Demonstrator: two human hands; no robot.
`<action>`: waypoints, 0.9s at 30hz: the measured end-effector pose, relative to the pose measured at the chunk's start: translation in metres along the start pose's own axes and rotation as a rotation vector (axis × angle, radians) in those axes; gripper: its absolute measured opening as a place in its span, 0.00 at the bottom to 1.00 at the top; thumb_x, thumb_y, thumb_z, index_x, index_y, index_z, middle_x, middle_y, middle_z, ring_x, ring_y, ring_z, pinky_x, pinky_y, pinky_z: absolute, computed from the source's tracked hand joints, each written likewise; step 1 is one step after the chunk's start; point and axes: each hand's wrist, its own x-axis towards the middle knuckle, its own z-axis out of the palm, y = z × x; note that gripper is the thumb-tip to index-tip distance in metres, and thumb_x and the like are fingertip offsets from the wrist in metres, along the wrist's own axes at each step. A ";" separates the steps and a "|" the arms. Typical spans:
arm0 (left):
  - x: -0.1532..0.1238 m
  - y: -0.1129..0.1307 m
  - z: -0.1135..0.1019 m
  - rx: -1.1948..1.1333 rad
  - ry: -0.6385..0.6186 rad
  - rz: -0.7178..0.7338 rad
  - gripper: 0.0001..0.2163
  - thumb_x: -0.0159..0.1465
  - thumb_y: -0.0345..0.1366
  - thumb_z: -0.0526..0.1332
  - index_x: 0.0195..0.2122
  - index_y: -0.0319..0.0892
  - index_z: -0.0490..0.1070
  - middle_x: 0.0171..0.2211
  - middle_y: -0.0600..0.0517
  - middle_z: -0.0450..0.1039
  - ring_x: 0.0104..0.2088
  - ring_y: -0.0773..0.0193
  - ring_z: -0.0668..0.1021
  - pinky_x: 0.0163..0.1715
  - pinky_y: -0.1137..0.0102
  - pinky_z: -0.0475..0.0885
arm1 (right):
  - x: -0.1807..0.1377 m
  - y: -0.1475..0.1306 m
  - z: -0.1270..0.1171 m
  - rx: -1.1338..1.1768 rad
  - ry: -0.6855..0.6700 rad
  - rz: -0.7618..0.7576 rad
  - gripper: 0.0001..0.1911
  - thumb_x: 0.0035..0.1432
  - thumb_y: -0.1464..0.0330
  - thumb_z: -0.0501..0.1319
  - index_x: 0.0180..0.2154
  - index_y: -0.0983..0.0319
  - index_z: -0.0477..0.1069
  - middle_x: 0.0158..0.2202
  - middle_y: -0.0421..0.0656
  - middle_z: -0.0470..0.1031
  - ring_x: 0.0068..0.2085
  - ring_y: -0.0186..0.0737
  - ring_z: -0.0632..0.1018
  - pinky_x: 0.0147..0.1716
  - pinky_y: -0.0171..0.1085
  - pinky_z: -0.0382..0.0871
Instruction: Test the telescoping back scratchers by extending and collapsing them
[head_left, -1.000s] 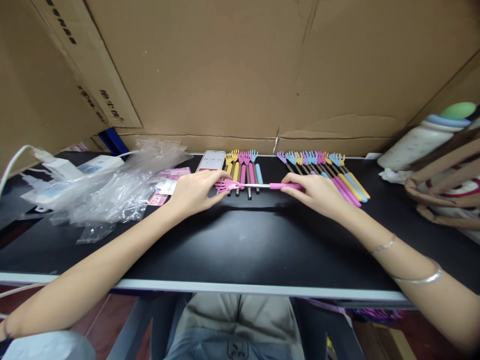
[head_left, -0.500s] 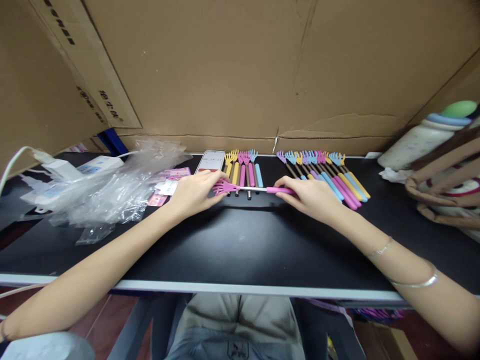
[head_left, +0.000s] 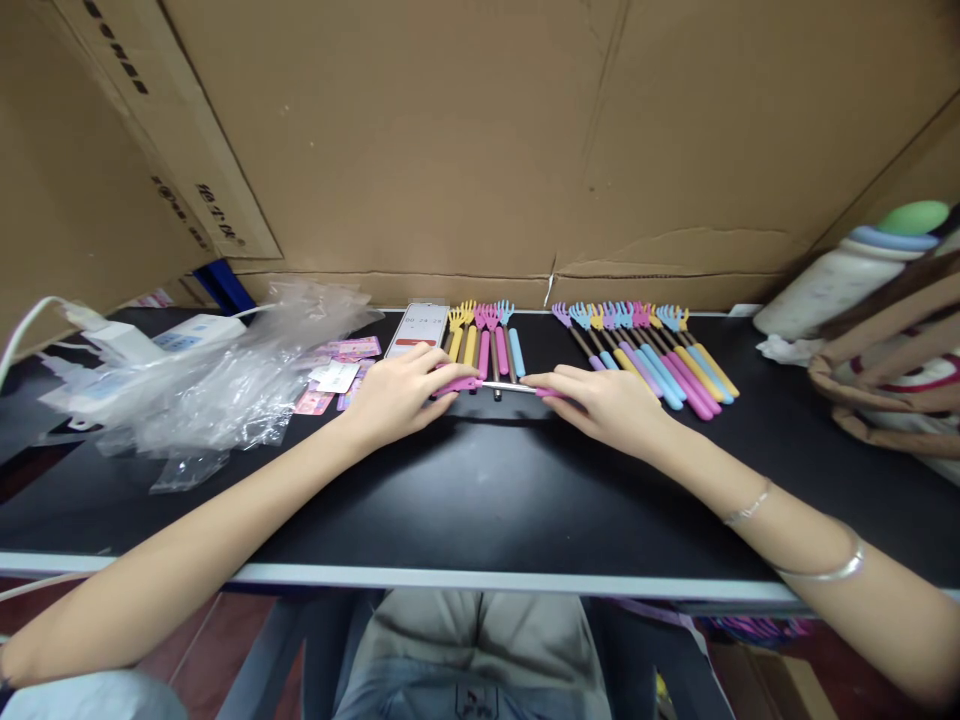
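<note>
My left hand [head_left: 397, 393] and my right hand [head_left: 600, 403] hold one pink telescopic back scratcher [head_left: 495, 386] between them, lying sideways just above the black table [head_left: 480, 500]. Left fingers pinch its pink claw head; right fingers close around its pink handle. Only a short piece of metal rod shows between the hands. Behind it lies a small row of scratchers [head_left: 484, 335] in yellow, pink and blue. A longer row of scratchers [head_left: 649, 345] lies to the right of my right hand.
A phone [head_left: 420, 326] lies at the back beside the small row. Crumpled clear plastic bags [head_left: 210, 385] and pink cards [head_left: 337, 372] sit at left, with a white charger and cable [head_left: 112, 335]. Cardboard walls [head_left: 480, 140] enclose the back. A bottle [head_left: 847, 280] and bag [head_left: 892, 370] stand at right.
My right hand has moved left toward my left hand, and the scratcher's metal rod has shortened, telescoping in. My left hand stayed nearly in place.
</note>
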 end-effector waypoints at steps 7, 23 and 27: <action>0.002 0.013 0.005 0.035 0.019 0.084 0.09 0.69 0.38 0.53 0.40 0.45 0.71 0.32 0.54 0.74 0.35 0.63 0.74 0.34 0.68 0.61 | 0.003 -0.013 0.000 -0.091 0.110 -0.044 0.17 0.66 0.59 0.49 0.39 0.56 0.74 0.27 0.38 0.74 0.28 0.30 0.71 0.24 0.34 0.48; 0.011 0.003 -0.022 0.222 0.124 0.153 0.12 0.69 0.41 0.52 0.33 0.46 0.72 0.25 0.55 0.73 0.30 0.64 0.71 0.26 0.70 0.56 | 0.012 -0.016 -0.024 -0.330 0.258 -0.140 0.20 0.66 0.60 0.47 0.30 0.60 0.72 0.21 0.41 0.66 0.27 0.34 0.62 0.26 0.34 0.45; 0.008 -0.021 -0.031 0.292 0.146 0.159 0.13 0.69 0.42 0.52 0.34 0.47 0.73 0.27 0.54 0.74 0.31 0.63 0.72 0.25 0.70 0.57 | 0.009 0.001 -0.032 -0.394 0.262 -0.134 0.20 0.66 0.60 0.47 0.30 0.59 0.73 0.22 0.41 0.68 0.29 0.34 0.63 0.27 0.34 0.47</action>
